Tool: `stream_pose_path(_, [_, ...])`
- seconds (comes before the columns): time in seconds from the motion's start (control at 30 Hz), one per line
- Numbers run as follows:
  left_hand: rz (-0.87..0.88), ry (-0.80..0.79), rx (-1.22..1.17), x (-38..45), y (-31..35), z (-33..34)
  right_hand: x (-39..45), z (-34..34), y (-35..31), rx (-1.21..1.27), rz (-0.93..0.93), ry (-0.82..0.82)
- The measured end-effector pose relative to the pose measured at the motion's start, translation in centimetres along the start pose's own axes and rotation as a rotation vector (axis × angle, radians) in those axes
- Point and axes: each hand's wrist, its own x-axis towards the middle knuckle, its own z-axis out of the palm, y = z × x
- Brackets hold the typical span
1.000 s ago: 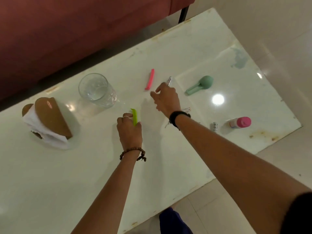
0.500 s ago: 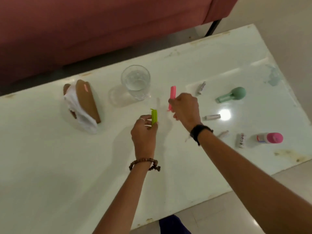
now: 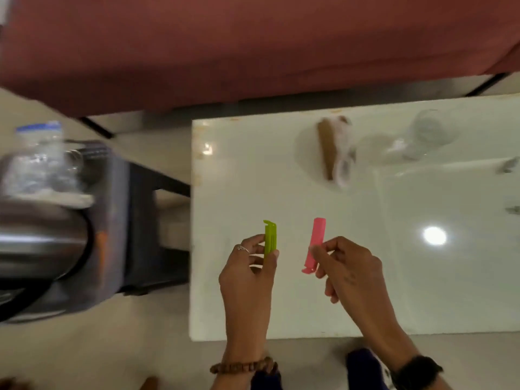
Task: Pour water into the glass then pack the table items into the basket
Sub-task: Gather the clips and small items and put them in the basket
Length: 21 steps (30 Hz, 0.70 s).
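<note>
My left hand (image 3: 249, 273) grips a green clip (image 3: 270, 237) upright above the white table (image 3: 239, 175). My right hand (image 3: 347, 266) pinches a pink clip (image 3: 314, 243) beside it, also lifted off the table. The glass (image 3: 427, 133) with water stands blurred at the table's far right. To the left of the table, a dark basket (image 3: 112, 220) sits on a stool and holds a plastic water bottle (image 3: 39, 156) with a blue cap and a steel vessel (image 3: 42, 237).
A brown holder with white tissue (image 3: 332, 149) lies on the table near the glass. Small silver items (image 3: 508, 166) lie at the right edge. A red sofa (image 3: 253, 46) runs along the far side.
Both hands have lifted the clips and carried them toward the table's left end. The view has swung left, bringing the basket, bottle and steel vessel into sight.
</note>
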Motion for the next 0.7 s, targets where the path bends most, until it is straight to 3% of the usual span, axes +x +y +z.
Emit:
stream_pose_path(0.2, [0.051,0.307,0.061,3.4,-5.2,-18.4,-4.0,17.1,-7.4,-0.004,-0.109,-0.269])
stream_pose_path(0.3, [0.022,0.348,0.157,5.9,-7.7,-23.9,-4.3,24.1,-10.3,-0.059,-0.219,-0.337])
stream_pose_path(0.5, [-0.170,0.213,0.396,11.5,-13.0,-26.1,-1.0,33.3,-10.4,-0.353,-0.248,-0.331])
stream_pose_path(0.6, [-0.230,0.090,0.532,13.3,-14.3,-25.1,0.4,35.4,-9.6,-0.468,-0.269,-0.315])
stream_pose_path(0.7, [-0.217,0.081,0.546,13.9,-14.4,-24.5,0.8,36.0,-9.1,-0.495,-0.307,-0.289])
